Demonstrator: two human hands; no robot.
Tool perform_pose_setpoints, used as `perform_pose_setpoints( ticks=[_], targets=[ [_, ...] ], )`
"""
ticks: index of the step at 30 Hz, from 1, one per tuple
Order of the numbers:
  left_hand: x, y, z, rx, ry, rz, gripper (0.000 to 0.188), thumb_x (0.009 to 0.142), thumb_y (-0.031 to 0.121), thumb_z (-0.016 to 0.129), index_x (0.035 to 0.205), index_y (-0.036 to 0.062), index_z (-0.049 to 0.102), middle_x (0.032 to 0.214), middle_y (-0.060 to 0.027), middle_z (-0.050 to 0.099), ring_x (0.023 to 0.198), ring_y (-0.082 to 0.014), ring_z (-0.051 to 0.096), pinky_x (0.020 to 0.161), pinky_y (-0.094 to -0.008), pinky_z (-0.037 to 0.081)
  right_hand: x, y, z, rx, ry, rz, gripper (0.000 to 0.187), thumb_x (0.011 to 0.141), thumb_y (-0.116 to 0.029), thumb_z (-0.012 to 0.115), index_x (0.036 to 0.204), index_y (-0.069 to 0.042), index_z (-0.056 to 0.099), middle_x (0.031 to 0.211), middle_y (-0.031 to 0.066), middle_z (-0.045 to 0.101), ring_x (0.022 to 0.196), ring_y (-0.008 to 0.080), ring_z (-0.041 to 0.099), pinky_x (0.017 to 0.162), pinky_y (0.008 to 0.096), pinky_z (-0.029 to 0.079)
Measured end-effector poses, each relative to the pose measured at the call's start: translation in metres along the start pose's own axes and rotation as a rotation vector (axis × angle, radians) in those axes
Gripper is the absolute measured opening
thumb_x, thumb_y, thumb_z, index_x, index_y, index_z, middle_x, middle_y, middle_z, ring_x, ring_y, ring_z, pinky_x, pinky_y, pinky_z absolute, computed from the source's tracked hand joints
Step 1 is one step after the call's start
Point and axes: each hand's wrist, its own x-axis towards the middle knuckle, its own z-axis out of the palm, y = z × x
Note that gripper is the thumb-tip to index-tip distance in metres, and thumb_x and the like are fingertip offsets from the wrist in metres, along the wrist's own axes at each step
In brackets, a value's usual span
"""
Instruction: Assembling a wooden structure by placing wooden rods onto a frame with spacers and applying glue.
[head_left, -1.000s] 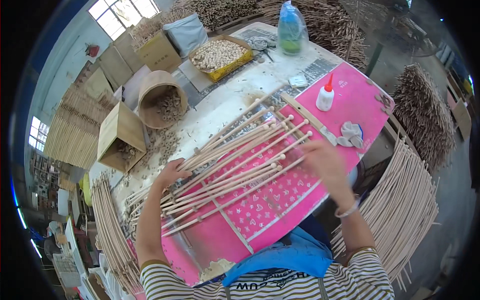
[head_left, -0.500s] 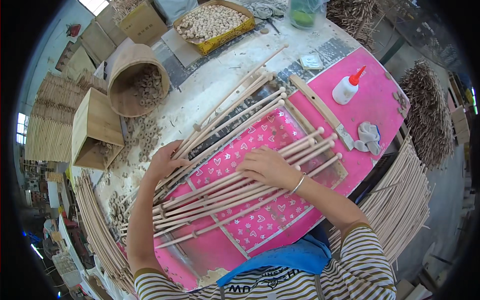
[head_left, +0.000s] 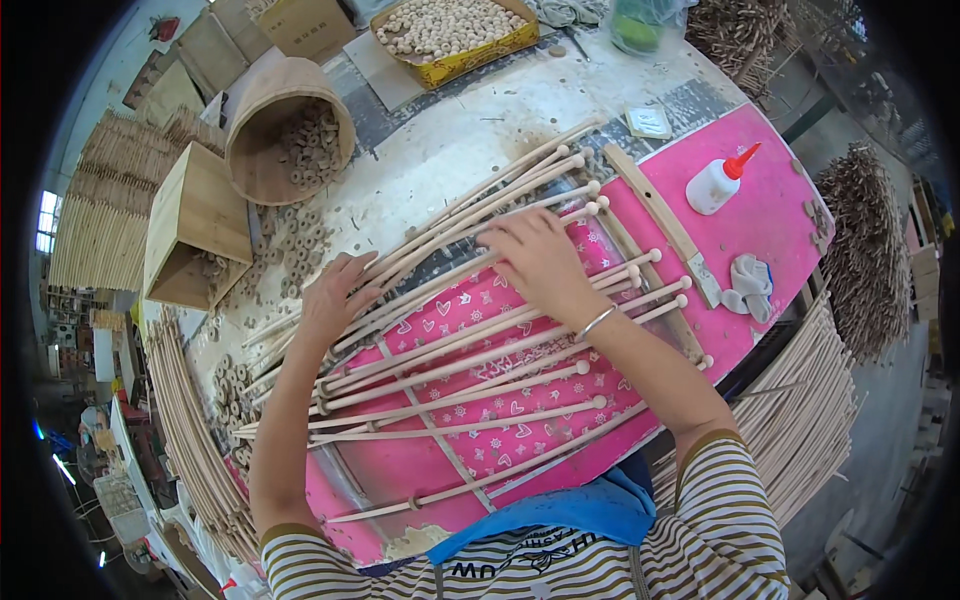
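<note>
And here are both hands over the wooden sticks (head_left: 470,212), which lie slanting across the desk (head_left: 430,140), ball-tipped ends towards the upper right. The left hand (head_left: 338,295) has its grip on the upper bunch, sticks running between thumb and fingers! Over to the right hand (head_left: 537,255): it's palm down, further along the sticks, near the ball tips, fingers spread and curved over the shafts; whether that grip is closed on any of them, there's no telling from here.

Below the hands, more sticks fan out loosely over the pink sheet (head_left: 690,235), the lowest one lying well apart from the others, with a small ring (head_left: 413,503) round its shaft. Just beyond the tips, a flat wooden bar (head_left: 650,205) lies aslant; past it, a white squeeze bottle (head_left: 712,188) with a red nozzle, and a crumpled pale glove (head_left: 750,285) nearer the edge.

Up on the far side, a yellow tray (head_left: 480,62) brims with small wooden balls (head_left: 445,28). To the left, a round wooden bucket (head_left: 265,125) tips on its side, wooden rings (head_left: 310,150) inside it and scattered below, right beside a square wooden box (head_left: 205,205), its mouth facing the person.
</note>
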Motion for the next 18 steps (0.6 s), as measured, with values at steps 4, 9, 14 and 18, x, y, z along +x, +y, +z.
perform_pose_setpoints(
  ticks=[4,9,14,18],
  targets=[
    [-0.008,0.0,-0.002,-0.098,0.048,-0.048,0.024,0.098,0.026,0.064,0.116,0.0114,0.071,0.101,-0.0084,0.069,0.094,-0.0321,0.068,0.077,-0.0405,0.054,0.009,0.01,0.002,-0.11,-0.11,0.062,0.058,0.082,-0.016,0.079,0.137,-0.013,0.06,0.128,0.0089,0.061,0.124,0.0285,0.054,0.114,0.0482,0.035],
    [-0.019,0.008,-0.006,-0.149,0.109,-0.047,0.019,0.097,0.024,0.065,0.107,0.0097,0.071,0.105,-0.0071,0.067,0.091,-0.0322,0.068,0.075,-0.0414,0.053,0.019,0.014,-0.012,-0.031,0.059,0.021,0.048,0.082,-0.024,0.079,0.127,-0.012,0.065,0.118,0.0092,0.061,0.117,0.0294,0.056,0.106,0.0443,0.038],
    [-0.041,0.033,-0.001,0.02,0.198,0.071,0.023,0.088,0.019,0.073,0.11,0.01,0.069,0.115,-0.0063,0.064,0.105,-0.0324,0.061,0.087,-0.0432,0.051,0.022,0.018,-0.011,-0.055,0.101,0.046,0.043,0.087,-0.024,0.074,0.126,-0.009,0.064,0.125,0.0099,0.063,0.123,0.0299,0.056,0.104,0.044,0.04],
    [-0.065,0.054,0.006,-0.089,0.198,0.055,0.023,0.089,0.013,0.071,0.112,0.0103,0.069,0.116,-0.0068,0.064,0.106,-0.0327,0.061,0.089,-0.0427,0.051,0.012,0.022,-0.005,0.049,-0.074,-0.024,0.032,0.094,-0.023,0.069,0.123,-0.009,0.066,0.125,0.0083,0.067,0.122,0.0305,0.058,0.11,0.044,0.04]
  ],
)
